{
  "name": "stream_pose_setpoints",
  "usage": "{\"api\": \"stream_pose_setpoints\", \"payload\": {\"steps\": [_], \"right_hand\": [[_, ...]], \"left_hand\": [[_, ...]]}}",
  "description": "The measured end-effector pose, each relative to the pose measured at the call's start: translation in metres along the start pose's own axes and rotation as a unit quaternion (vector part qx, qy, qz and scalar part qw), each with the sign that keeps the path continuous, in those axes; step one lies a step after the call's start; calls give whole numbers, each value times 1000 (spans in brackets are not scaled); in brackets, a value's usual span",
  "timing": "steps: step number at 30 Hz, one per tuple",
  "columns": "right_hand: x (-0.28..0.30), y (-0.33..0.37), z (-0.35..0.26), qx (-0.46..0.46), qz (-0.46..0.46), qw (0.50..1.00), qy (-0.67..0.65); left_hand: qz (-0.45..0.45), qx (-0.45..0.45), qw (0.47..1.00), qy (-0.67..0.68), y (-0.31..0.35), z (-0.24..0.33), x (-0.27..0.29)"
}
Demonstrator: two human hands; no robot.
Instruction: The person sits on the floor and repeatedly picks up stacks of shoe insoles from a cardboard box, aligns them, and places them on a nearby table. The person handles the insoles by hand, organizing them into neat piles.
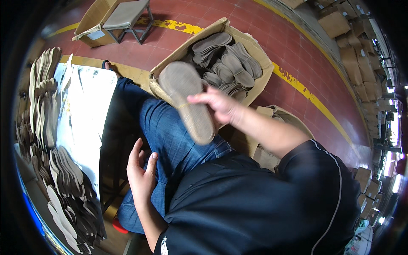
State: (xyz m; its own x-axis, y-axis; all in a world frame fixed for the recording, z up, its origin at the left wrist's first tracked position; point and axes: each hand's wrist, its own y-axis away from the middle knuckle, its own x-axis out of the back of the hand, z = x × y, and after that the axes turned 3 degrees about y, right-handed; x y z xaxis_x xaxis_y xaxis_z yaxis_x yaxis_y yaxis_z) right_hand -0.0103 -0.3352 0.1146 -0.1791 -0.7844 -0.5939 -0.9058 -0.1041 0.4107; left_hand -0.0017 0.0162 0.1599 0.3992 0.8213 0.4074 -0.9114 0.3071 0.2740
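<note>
A grey-brown bundle of insoles [183, 89], blurred a little by motion, is gripped at its narrow middle by my right hand [216, 104]. It is held over my jeans and the near left edge of a cardboard box [259, 55]. Inside that box lie several more stacks of grey insoles [231, 63]. My left hand [142, 174] hovers above my thigh with fingers apart and nothing in it. Left of it stands a white table [87, 97], with rows of insoles [66, 174] in grey and cream along its far left side.
A second box [297, 121] with insoles stands by my right elbow, partly hidden by my arm. Beyond the table are a stool [126, 15] and another cardboard box [91, 32]. Yellow lines [306, 93] cross the red tiled floor. Stacked cartons [355, 55] line the right side.
</note>
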Motion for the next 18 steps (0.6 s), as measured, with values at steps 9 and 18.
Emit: {"api": "stream_pose_setpoints", "payload": {"steps": [9,18], "right_hand": [[217,-16,-86,97,333,574,742],[280,-38,-10,-57,320,488,810]], "left_hand": [[-122,78,945,-292,25,-98,6],[-138,161,958,-194,27,-133,7]]}}
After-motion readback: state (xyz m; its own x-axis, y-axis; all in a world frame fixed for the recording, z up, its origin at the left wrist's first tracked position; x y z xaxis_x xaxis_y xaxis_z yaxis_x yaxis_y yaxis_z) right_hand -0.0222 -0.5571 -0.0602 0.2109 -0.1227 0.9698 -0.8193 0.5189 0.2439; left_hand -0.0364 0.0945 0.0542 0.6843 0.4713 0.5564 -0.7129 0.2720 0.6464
